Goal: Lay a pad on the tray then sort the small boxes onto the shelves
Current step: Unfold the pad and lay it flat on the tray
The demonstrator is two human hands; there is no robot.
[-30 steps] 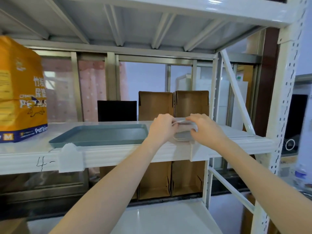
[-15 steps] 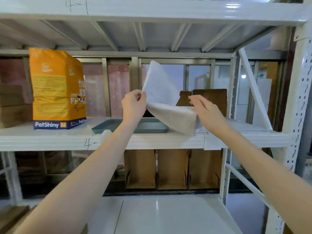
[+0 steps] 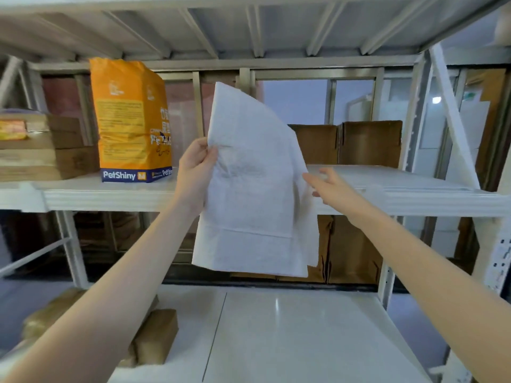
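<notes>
Inspector: Pad (image 3: 254, 194) hangs partly unfolded in front of the middle shelf (image 3: 110, 199), pinched at its upper left edge by the left hand (image 3: 195, 168). Right hand (image 3: 329, 186) is released, fingers spread, just beside the pad's right edge.

Clerk: Tray?

Inspector: Not visible; the pad screens that spot.

Clerk: Risk?

Inspector: One-handed, the limp sheet may fold back and land creased. Orange bag (image 3: 132, 120) stands near left.

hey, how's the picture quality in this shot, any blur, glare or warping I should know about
Head view: motion blur smears the left edge, the stacked boxes and the right hand; the left hand gripping the pad is sharper. Glare spots sit on the lower shelf. Wide-angle warping bends the uprights. Lighting is soft, shadows faint.
</notes>
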